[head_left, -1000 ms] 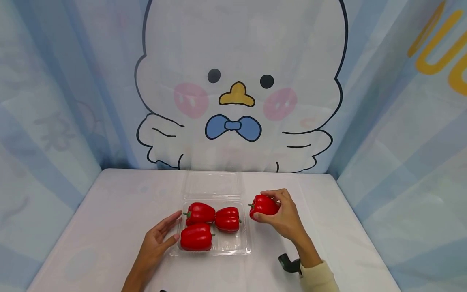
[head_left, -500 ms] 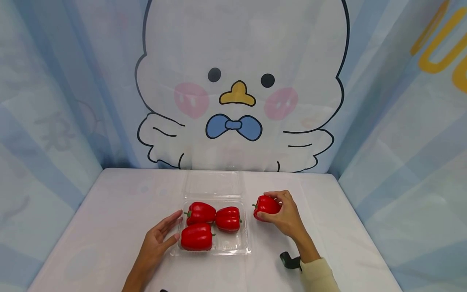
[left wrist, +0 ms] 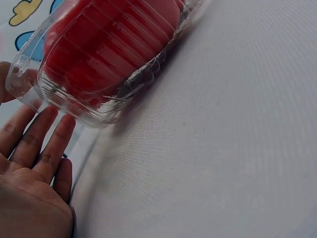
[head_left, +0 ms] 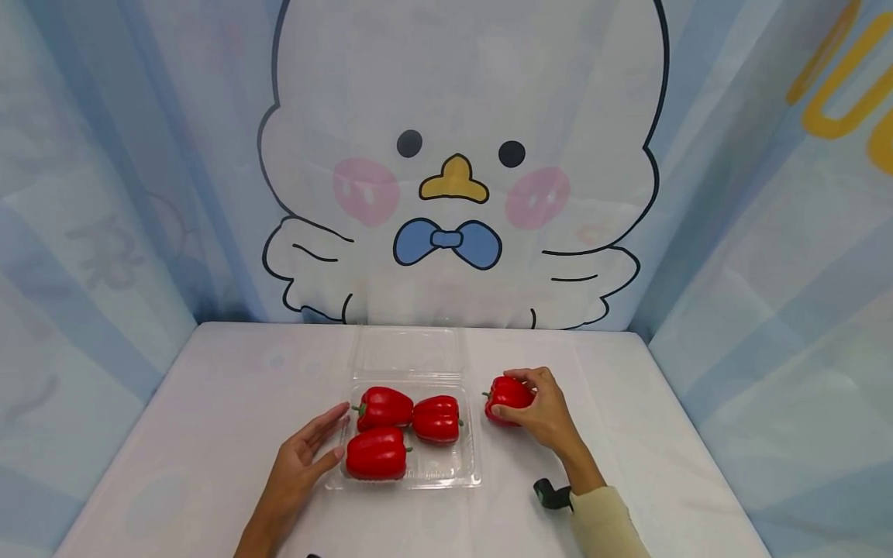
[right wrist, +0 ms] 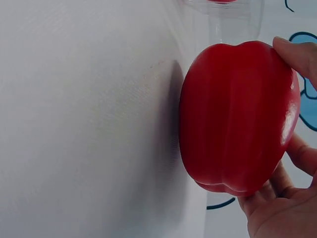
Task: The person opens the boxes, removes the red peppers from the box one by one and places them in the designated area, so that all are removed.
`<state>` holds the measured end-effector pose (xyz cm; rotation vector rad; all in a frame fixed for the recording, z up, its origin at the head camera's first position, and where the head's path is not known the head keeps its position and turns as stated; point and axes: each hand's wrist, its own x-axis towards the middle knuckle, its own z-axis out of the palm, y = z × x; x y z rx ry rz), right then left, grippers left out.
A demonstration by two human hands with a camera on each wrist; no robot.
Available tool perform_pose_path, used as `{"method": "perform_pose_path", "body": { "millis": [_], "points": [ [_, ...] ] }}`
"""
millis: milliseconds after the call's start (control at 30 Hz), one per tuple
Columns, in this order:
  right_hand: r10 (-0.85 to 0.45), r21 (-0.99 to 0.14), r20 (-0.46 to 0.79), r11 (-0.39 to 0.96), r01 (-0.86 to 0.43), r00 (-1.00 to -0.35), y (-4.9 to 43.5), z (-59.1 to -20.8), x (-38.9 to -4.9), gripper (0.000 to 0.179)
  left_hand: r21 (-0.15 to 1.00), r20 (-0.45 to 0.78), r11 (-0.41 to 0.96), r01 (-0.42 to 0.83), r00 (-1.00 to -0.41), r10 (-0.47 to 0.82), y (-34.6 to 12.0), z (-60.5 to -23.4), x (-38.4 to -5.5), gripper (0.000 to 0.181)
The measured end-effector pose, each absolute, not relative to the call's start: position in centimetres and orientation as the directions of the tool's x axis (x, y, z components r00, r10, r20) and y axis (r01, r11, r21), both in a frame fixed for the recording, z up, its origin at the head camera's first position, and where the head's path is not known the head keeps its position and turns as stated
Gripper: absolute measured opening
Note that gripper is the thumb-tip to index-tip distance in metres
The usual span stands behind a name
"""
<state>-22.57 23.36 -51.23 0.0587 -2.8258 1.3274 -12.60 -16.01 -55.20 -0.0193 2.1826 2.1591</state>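
Observation:
My right hand (head_left: pixel 549 415) grips a red bell pepper (head_left: pixel 512 394) between thumb and fingers, low over the table right of a clear plastic clamshell box (head_left: pixel 446 469). In the right wrist view, that bell pepper (right wrist: pixel 237 119) lies beside its shadow on the white cloth. Inside the box are three more red bell peppers with green stems: one at back left (head_left: pixel 385 408), one at right (head_left: pixel 436 419) and one at front left (head_left: pixel 377 453). With fingers extended, my left hand (head_left: pixel 298 461) rests against the box's left side; the left wrist view shows its fingertips (left wrist: pixel 64 126) at the rim.
The box's clear lid (head_left: pixel 407 353) lies folded back toward the curtain (head_left: pixel 446 287) with its printed cartoon bird. A dark green curved piece (head_left: pixel 551 494) shows beside the right sleeve (head_left: pixel 608 527). White cloth covers the table (head_left: pixel 202 418).
The right hand has carried its bell pepper slightly right, away from the box, and then slightly lower. The left hand and the box have stayed in place.

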Motion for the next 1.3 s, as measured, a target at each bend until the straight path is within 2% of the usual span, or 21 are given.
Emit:
{"method": "perform_pose_path", "body": {
  "millis": [700, 1300],
  "points": [
    [-0.029, -0.764, 0.033, 0.644, -0.044, -0.999, 23.5, -51.9, -23.0, 0.072, 0.999, -0.052, 0.014, -0.051, -0.998, 0.038, -15.9, -55.0, -12.5, 0.066],
    [-0.069, -0.795, 0.176, 0.578, -0.183, -0.982, 21.3, -48.5, -21.0, 0.080, 0.998, -0.065, -0.001, -0.065, -0.997, 0.043, -16.0, -55.2, -12.6, 0.066]
  ]
}}
